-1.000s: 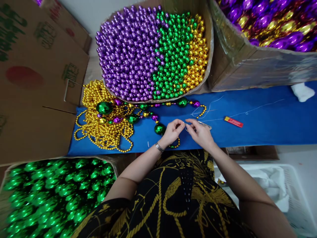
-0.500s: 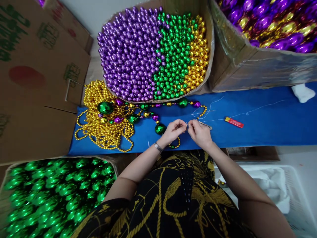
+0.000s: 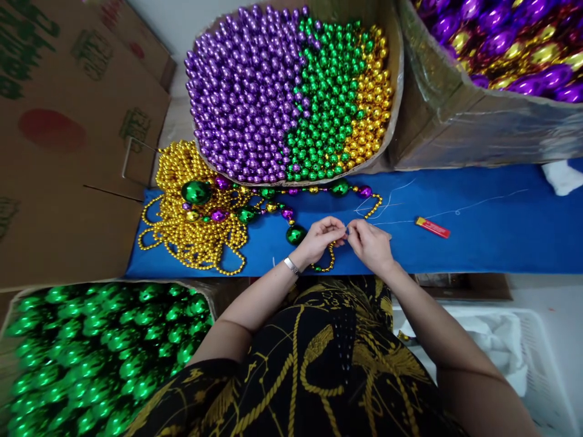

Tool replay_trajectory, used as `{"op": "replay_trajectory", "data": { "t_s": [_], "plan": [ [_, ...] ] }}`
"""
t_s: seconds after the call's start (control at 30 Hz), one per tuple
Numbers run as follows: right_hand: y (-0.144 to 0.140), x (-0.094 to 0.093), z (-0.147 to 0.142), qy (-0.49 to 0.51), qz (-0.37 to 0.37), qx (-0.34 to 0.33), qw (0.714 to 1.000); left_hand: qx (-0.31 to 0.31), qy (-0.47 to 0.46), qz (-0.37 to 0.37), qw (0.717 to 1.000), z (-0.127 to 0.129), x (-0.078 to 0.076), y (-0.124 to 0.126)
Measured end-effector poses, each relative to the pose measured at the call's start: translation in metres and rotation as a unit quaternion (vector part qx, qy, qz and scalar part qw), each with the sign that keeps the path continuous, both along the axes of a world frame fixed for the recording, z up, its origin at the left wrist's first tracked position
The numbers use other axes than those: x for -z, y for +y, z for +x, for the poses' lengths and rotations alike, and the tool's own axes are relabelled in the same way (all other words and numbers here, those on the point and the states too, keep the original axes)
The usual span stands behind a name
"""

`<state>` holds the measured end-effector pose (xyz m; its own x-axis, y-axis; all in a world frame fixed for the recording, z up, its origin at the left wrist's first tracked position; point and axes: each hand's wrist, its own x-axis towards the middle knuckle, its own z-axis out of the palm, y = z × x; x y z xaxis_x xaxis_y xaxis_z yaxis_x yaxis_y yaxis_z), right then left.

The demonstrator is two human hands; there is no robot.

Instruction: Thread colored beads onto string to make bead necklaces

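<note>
Over the front of the blue table, my left hand point(image 3: 322, 240) and my right hand point(image 3: 371, 246) meet with fingertips pinched close together. Between them they grip thin white thread point(image 3: 392, 222), part of which trails to the right; the gripped bit is barely visible. A bead necklace point(image 3: 296, 234) of green, purple and gold beads lies beside and behind my left hand. Its gold end point(image 3: 374, 206) curves behind my right hand, and another gold loop point(image 3: 328, 264) hangs below the left fingers. Some of the strand is hidden by my hands.
A red and yellow lighter point(image 3: 432, 227) lies to the right on the blue cloth point(image 3: 492, 243). Gold bead strands point(image 3: 191, 243) are heaped at left. Boxes of purple, green and gold beads point(image 3: 255, 103) stand behind; a box of large green beads point(image 3: 104, 358) is front left.
The fingertips of both hands have shifted slightly against each other, still pinched. The metal tool near my right hand is now mostly covered. The view has tilted a little.
</note>
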<state>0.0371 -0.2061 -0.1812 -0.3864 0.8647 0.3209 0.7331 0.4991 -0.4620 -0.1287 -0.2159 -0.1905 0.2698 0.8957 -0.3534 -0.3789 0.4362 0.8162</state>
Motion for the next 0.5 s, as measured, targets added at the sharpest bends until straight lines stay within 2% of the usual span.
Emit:
{"op": "replay_trajectory", "data": {
  "t_s": [0.17, 0.3, 0.4, 0.5],
  "plan": [
    [0.0, 0.003, 0.0, -0.002, 0.0, 0.002, 1.0, 0.002, 0.01, -0.007, 1.0, 0.0, -0.001, 0.0],
    [0.0, 0.002, -0.002, 0.006, -0.03, 0.01, 0.999, -0.011, 0.026, 0.002, 1.0, 0.0, -0.003, 0.001],
    [0.002, -0.007, 0.002, 0.046, -0.105, 0.005, 0.993, -0.03, 0.021, 0.002, 0.999, -0.001, -0.004, 0.002],
    [0.005, -0.015, 0.015, 0.078, -0.219, -0.051, 0.971, -0.05, 0.015, -0.015, 0.999, -0.003, -0.003, 0.004]
  ]
}}
